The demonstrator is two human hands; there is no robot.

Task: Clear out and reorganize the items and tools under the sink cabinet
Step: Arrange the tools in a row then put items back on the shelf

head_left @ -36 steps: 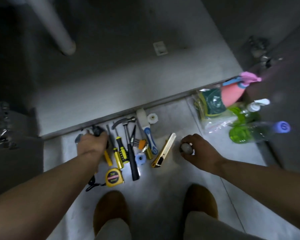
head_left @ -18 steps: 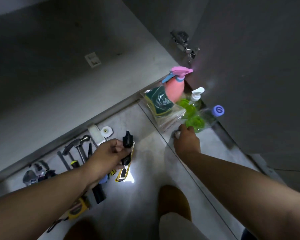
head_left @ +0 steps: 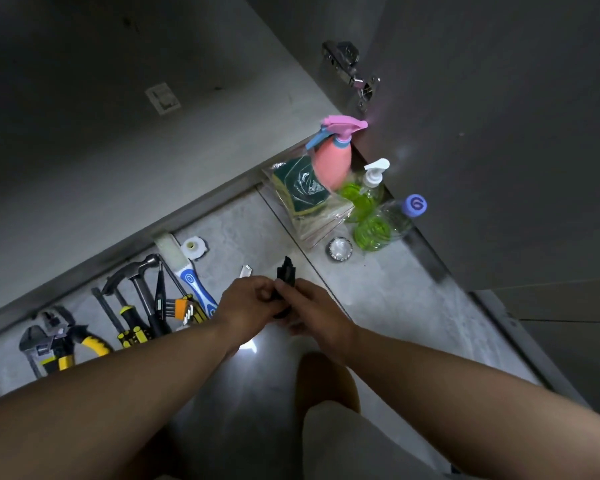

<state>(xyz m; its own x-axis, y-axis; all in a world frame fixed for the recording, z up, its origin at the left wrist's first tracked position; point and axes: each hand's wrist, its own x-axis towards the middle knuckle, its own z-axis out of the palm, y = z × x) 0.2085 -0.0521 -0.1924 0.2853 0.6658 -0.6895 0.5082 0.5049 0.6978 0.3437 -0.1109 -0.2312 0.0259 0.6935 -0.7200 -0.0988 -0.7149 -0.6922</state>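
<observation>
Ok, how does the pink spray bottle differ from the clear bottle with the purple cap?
The pink spray bottle has an opaque body; the clear purple-capped bottle shows green liquid. The spray bottle carries a pink-and-blue trigger head, the clear bottle a plain round cap. Both stand upright by the grey cabinet door.

A small black object (head_left: 285, 274) sticks up between the left hand (head_left: 246, 303) and right hand (head_left: 314, 308), both gripping it. On the floor (head_left: 243, 233) lie a hammer (head_left: 136, 271), yellow-black screwdrivers (head_left: 127, 315), a wrench (head_left: 33, 341) and a blue-handled tool (head_left: 193, 282) in a row. A pink spray bottle (head_left: 333, 161), bagged sponges (head_left: 302, 194), two green bottles (head_left: 374, 226) and a round metal piece (head_left: 340, 249) cluster farther right.
</observation>
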